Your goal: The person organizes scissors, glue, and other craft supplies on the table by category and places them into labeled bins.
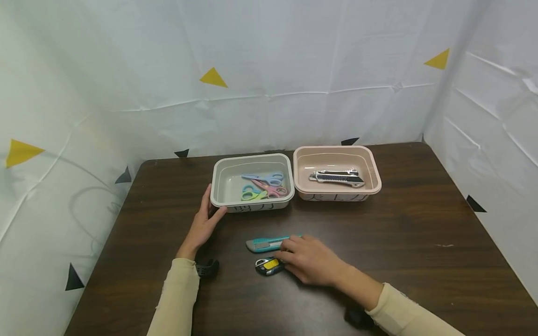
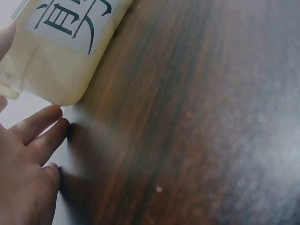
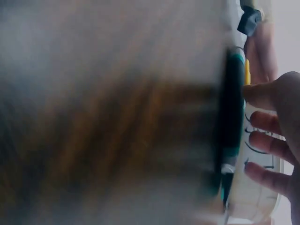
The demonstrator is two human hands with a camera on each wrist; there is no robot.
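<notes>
Scissors (image 1: 264, 185) in grey bin (image 1: 218, 184) & 1 cutter (image 1: 337, 177) in pink bin (image 1: 374, 172) done; teal cutter (image 1: 265, 244) + yellow cutter (image 1: 267, 265) left, right hand (image 1: 311, 259) fingers relaxed over them, left hand (image 1: 203, 224) flat vs grey bin.

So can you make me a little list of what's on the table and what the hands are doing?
table: dark wood
grey tray: holds coloured scissors
pink tray: holds a silver knife
teal knife: lies on the table in front of the trays
yellow knife: lies just nearer than the teal one
left hand: fingers straight, touching the grey tray's corner
right hand: fingers on the teal knife and the yellow knife; grip unclear
</notes>
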